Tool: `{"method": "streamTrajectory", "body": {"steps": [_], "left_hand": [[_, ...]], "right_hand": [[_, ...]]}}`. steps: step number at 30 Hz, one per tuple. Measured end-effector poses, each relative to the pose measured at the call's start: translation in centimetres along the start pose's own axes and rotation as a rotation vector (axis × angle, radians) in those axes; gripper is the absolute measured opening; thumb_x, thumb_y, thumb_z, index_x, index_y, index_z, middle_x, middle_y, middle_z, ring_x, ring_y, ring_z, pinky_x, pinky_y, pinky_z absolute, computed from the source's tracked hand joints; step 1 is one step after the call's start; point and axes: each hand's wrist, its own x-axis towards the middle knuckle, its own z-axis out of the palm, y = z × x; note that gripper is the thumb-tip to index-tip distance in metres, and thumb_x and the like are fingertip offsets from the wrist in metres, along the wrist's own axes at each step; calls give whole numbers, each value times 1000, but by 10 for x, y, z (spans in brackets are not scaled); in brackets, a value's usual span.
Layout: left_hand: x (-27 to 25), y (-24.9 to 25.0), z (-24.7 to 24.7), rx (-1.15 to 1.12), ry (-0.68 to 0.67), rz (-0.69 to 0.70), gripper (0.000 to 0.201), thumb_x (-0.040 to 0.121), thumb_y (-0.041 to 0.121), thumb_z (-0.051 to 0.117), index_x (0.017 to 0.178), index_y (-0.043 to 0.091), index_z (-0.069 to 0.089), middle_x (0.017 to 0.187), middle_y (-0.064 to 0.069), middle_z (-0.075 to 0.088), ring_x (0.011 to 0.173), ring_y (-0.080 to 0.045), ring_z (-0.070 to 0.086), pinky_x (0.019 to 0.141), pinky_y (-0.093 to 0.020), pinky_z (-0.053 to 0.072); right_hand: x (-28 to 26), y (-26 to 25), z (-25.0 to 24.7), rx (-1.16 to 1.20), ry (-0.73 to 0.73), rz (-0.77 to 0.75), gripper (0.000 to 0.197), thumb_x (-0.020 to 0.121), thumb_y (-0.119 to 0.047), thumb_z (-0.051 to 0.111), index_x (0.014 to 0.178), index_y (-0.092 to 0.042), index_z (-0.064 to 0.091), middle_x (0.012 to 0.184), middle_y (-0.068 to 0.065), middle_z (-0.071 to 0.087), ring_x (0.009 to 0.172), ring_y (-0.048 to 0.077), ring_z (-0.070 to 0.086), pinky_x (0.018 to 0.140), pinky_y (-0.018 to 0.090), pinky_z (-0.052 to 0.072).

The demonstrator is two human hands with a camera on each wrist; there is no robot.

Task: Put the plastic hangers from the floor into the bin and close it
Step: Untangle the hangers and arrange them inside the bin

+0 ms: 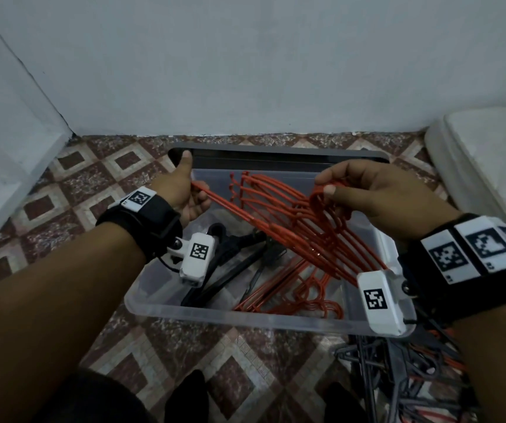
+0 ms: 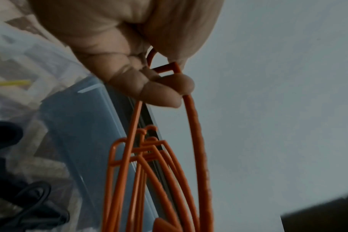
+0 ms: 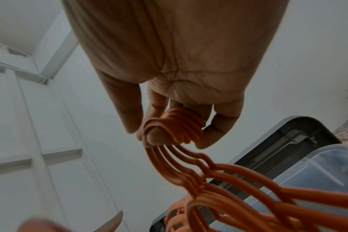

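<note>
A bunch of red hangers [image 1: 291, 221] is held above the open clear bin [image 1: 233, 315], long axis running from far left to near right, hooks up at the right. The hooks are gripped by the right hand [image 1: 377, 196], fingers curled round them [image 3: 175, 125]. One hanger's end is pinched by the left hand [image 1: 184, 193], fingers closed on it [image 2: 161, 92], thumb raised. More red hangers [image 1: 294, 297] and black hangers [image 1: 230, 261] lie inside the bin. A mixed hanger pile [image 1: 398, 374] remains on the tiled floor [image 1: 184, 355] beside the bin's near right corner.
</note>
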Motion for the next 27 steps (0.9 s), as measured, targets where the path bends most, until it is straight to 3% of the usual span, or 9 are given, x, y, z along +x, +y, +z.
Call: {"method": "streamTrajectory", "body": {"steps": [5,8,12,17,19,21,23,25,27], "left_hand": [[7,-4,-9,-110,-27,-148,57,82,67,58,91,11,56,44,-2,55,37,-11,55,46,-25,53],[10,-8,-10,-141,-32,-180,56,85,63,57,107,12,56,46,-3,58,39,-11,58,45,-25,53],[12,-12,-5,-195,-59,-196,61,89,59,56,128,13,49,52,-6,63,43,-11,62,46,-27,54],[12,-17,0,-47,-162,-227,64,94,62,43,133,13,45,95,-13,69,70,-26,72,59,-39,60],[10,-15,3,434,-137,-57,72,89,74,35,128,15,48,113,-20,67,92,-34,70,76,-46,58],[8,-16,5,1009,-105,390,88,81,84,32,136,18,46,132,-14,58,113,-30,60,93,-46,50],[-7,-21,13,1229,-308,811,95,74,88,40,145,26,35,147,-5,44,131,-25,44,106,-49,39],[-21,-33,23,1359,-544,992,105,67,89,48,150,30,23,153,-1,33,142,-25,27,115,-54,25],[-32,-48,33,1570,-591,1077,106,67,83,53,151,30,18,154,-2,29,144,-26,21,118,-54,16]], "right_hand": [[-5,-13,14,9,-95,-14,52,66,-69,74,103,-32,70,92,1,74,80,13,70,77,35,55],[-6,-15,16,-20,-163,16,50,61,-50,86,104,-34,69,95,1,75,88,21,73,84,47,58],[-5,-13,17,-121,-131,-1,35,75,-19,83,104,-32,68,91,-3,76,81,16,73,82,45,60],[-6,-11,15,-176,-53,-6,32,81,-10,73,101,-33,67,85,-5,74,75,15,72,73,30,59],[-6,-12,14,-224,-21,-13,30,79,-12,71,98,-35,65,82,-7,74,71,11,71,64,21,57],[-7,-14,14,-259,-12,-12,29,80,-13,69,98,-35,64,82,-6,73,69,11,70,64,22,57],[-7,-16,15,-287,-18,-19,29,81,-12,69,98,-34,64,83,-4,73,69,13,70,67,29,58],[-7,-17,18,-279,-38,-24,27,81,-11,68,99,-32,65,84,-3,73,72,15,70,71,37,60],[-8,-20,19,-236,-65,-34,25,82,-12,66,97,-32,66,86,-5,73,75,11,71,73,37,60]]}}
